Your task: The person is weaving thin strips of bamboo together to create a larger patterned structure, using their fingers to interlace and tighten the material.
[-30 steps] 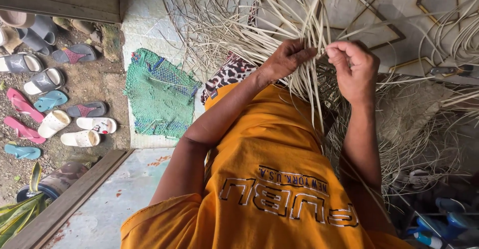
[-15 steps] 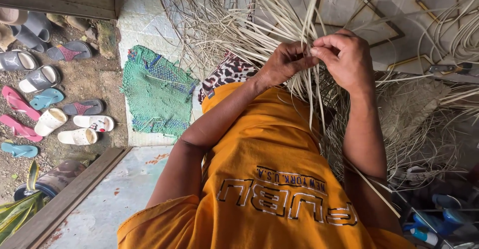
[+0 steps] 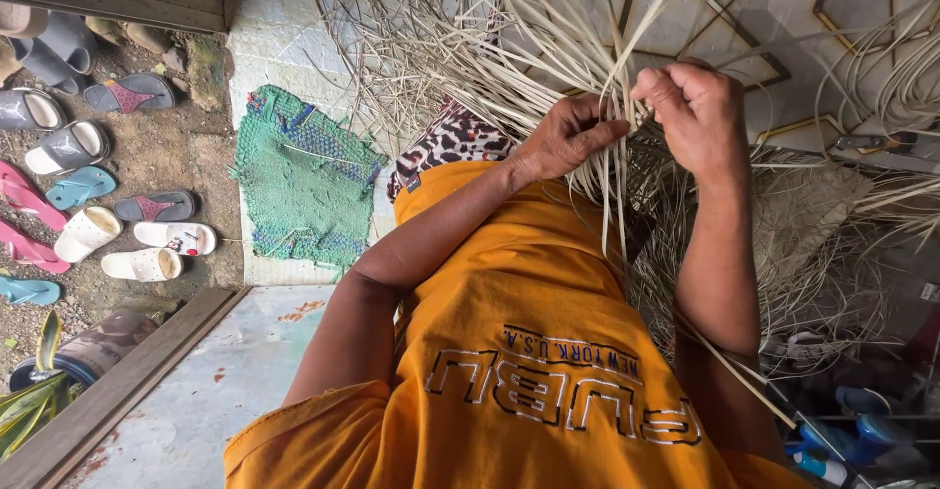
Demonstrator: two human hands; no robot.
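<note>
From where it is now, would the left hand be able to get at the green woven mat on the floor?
Probably yes. The left hand is pinching the pale weaving strips, but the green mat lies apart on that side, with nothing between them.

Orange shirt [image 3: 509,352]; leopard-print cloth [image 3: 452,139] just above it; green mat [image 3: 305,178] left; pale straw strips [image 3: 509,68] above.

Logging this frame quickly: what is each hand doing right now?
Left hand: fingers closed, pinching the thin pale woven straw strips.
Right hand: fingers closed, gripping the same strips.
</note>
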